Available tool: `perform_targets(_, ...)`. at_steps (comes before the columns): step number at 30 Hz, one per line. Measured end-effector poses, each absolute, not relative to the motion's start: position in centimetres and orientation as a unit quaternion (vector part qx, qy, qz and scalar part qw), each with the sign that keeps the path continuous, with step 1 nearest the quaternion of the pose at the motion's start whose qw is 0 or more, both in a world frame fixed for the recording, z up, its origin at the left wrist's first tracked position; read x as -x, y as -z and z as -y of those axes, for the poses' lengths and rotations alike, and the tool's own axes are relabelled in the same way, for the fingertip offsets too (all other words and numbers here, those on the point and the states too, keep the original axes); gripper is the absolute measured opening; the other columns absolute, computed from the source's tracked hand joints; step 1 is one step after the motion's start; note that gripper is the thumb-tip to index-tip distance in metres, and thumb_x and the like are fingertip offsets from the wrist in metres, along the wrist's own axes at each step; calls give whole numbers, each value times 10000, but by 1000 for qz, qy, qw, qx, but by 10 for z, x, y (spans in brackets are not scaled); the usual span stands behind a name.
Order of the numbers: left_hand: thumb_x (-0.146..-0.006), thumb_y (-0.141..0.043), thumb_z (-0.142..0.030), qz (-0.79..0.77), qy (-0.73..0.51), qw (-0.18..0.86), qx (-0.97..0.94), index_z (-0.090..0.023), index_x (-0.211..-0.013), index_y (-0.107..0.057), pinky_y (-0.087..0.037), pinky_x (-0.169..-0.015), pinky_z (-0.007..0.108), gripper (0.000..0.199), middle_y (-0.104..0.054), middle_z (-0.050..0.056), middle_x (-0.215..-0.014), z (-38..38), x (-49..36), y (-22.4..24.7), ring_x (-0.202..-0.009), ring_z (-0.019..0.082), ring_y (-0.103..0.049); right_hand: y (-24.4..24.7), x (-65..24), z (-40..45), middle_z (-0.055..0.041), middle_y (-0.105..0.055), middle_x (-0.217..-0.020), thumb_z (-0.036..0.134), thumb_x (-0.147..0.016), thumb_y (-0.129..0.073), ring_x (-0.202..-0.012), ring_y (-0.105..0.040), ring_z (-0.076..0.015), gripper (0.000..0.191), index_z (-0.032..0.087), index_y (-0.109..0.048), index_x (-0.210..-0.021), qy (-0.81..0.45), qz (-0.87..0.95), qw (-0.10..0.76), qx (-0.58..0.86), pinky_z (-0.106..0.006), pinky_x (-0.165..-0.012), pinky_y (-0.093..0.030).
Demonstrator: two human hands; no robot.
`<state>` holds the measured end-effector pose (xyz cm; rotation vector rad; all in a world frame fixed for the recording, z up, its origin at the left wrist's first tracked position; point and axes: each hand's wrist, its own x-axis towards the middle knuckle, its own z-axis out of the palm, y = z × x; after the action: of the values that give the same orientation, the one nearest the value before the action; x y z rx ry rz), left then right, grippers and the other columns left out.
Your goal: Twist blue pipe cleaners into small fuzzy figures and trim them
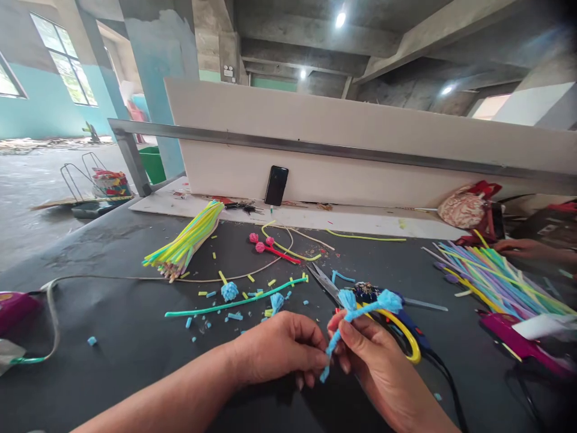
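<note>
My left hand point(285, 349) pinches the lower end of a light-blue pipe-cleaner sprig. My right hand point(377, 367) grips the branched sprig point(360, 311) near its fork, with thumb and fingers closed. Two fluffy blue tufts top its branches, one upright and one pointing right. Just beyond my right hand lie scissors point(325, 284), partly hidden, with a yellow handle. A round blue pompom point(229, 291) on a yellow stem and a blue tuft point(276, 302) rest past my left hand. A teal pipe cleaner point(234, 305) stretches across there among small cut blue and yellow pieces.
Yellow-green pipe cleaners point(189, 239) lie bundled at back left; a mixed bundle point(500, 279) is at right, near another person's hand point(518, 248). A purple glue gun point(525, 343) lies below it. A phone point(276, 185) leans on the backboard. A cable point(112, 277) crosses the table.
</note>
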<state>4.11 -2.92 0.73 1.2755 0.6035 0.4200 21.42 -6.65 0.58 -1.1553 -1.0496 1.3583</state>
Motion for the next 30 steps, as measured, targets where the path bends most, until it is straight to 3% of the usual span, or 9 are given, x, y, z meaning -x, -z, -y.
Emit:
perform_targets(9, -649, -615, -175, -266, -176, 759, -568, -124, -790, -613, -435, -532, 206, 150, -559, -22, -624, 39, -42, -12, -526, 72, -506, -2, -212, 71, 20, -588, -541, 345, -723, -727, -472, -493, -93, 226, 170, -627, -620, -555, 412, 544, 476, -209, -454, -355)
perform_targets(17, -671, -642, -225, -256, -181, 785, -534, -125, -722, -582, -470, -530, 223, 127, -591, -6, -603, 44, -36, -11, -522, 90, -558, -5, -211, 76, 20, -580, -569, 338, -751, -704, -483, -474, -82, 182, 170, -658, -696, -558, 424, 543, 463, -201, -447, -337)
perform_targets(21, -659, -606, -169, -280, -197, 770, -538, -132, -721, -562, -485, -532, 230, 85, -586, -17, -587, 46, -37, -13, -511, 89, -557, -4, -212, 77, 24, -578, -559, 340, -732, -721, -483, -474, -85, 182, 177, -655, -684, -532, 438, 547, 474, -211, -463, -344)
perform_targets(25, -679, -552, -120, -306, -270, 746, -526, -150, -742, -508, -454, -463, 180, 82, -595, -23, -650, 51, -41, -11, -490, 69, -553, -3, -210, 78, 22, -563, -525, 378, -718, -726, -469, -463, -92, 230, 177, -642, -644, -506, 433, 569, 481, -230, -468, -345)
perform_targets(30, -785, -545, -212, -248, -335, 793, -445, -170, -821, -459, -401, -371, 150, 103, -653, 33, -805, 53, -46, -4, -459, 69, -558, -6, -206, 78, 11, -560, -508, 391, -726, -712, -461, -457, -101, 283, 174, -621, -569, -475, 418, 593, 498, -244, -462, -345)
